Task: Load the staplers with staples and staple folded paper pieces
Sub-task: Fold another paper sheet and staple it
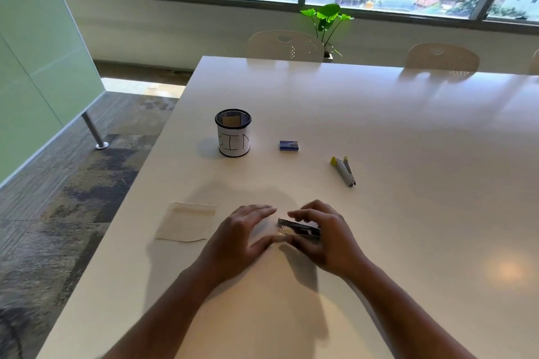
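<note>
My right hand (323, 234) grips a dark metal stapler (297, 230) just above the white table (408, 131), its fingers curled over the top. My left hand (243, 230) lies beside it with straight fingers, thumb tip close to the stapler's front end; whether it touches is unclear. A folded paper piece (186, 224) lies flat to the left of my left hand. A second stapler (344, 169), white with yellow ends, lies farther back on the right. A small blue staple box (289, 145) sits behind the hands.
A black mesh cup (233, 132) wrapped in white paper stands at the back left with a brown piece inside. The table's left edge runs close to the paper. Chairs (284, 45) and a green plant (326, 20) line the far side.
</note>
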`<state>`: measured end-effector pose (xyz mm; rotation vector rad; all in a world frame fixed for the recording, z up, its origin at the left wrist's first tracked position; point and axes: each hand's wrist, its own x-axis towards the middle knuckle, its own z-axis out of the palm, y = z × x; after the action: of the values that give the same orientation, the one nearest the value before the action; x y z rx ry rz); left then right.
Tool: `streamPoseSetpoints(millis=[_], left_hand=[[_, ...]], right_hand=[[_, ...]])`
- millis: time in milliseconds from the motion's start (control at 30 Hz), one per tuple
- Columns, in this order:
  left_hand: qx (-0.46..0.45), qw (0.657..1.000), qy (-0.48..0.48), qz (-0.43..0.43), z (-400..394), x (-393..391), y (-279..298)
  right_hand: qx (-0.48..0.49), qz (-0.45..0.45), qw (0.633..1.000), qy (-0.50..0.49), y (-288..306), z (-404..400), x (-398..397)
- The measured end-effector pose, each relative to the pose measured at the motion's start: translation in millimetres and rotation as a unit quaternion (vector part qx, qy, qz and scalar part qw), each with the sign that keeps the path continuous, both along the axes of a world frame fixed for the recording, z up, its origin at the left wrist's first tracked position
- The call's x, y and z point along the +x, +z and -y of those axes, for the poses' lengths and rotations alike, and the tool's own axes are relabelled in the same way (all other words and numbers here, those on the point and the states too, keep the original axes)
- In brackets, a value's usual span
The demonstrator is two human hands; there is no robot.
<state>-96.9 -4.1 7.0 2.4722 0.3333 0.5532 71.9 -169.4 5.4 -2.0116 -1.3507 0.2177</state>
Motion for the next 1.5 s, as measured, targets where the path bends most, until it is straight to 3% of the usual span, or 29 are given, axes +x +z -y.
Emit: streamPoseSetpoints(millis=[167,400,633,800,1000,1167,1300,1400,1500], left_hand=[[0.016,0.994,0.105,0.002,-21.5,-21.2,15.0],[0.017,0.962,0.265,-0.066,-69.7,-76.0,7.6],[0.038,0.954,0.245,-0.169,-94.6,-100.1,8.1],[0.059,0.953,0.211,-0.209,-103.5,-99.4,10.4],[0.035,0.963,0.180,-0.198,-104.2,-90.5,11.3],[-0.066,0.983,0.157,-0.074,-103.2,-79.1,8.3],[-0.176,0.969,0.173,0.014,-98.4,-68.1,8.4],[-0.306,0.928,0.200,0.076,-92.8,-58.0,10.1],[-0.438,0.867,0.206,0.118,-86.6,-47.0,16.9]], right_hand=[[0.050,0.042,0.997,-0.039,20.9,-26.8,-17.4],[0.021,0.039,0.999,0.027,35.8,-100.3,-69.0],[-0.135,0.093,0.986,-0.003,25.4,-141.9,-97.5],[-0.146,0.106,0.983,-0.022,17.6,-143.7,-105.0],[-0.152,0.078,0.985,-0.025,19.4,-140.0,-101.1],[-0.121,0.011,0.992,-0.043,18.4,-130.1,-96.6],[-0.054,-0.046,0.994,-0.086,14.6,-124.5,-96.5],[0.013,-0.112,0.986,-0.123,12.9,-125.6,-92.8],[0.085,-0.280,0.942,-0.163,12.1,-127.8,-86.9]])
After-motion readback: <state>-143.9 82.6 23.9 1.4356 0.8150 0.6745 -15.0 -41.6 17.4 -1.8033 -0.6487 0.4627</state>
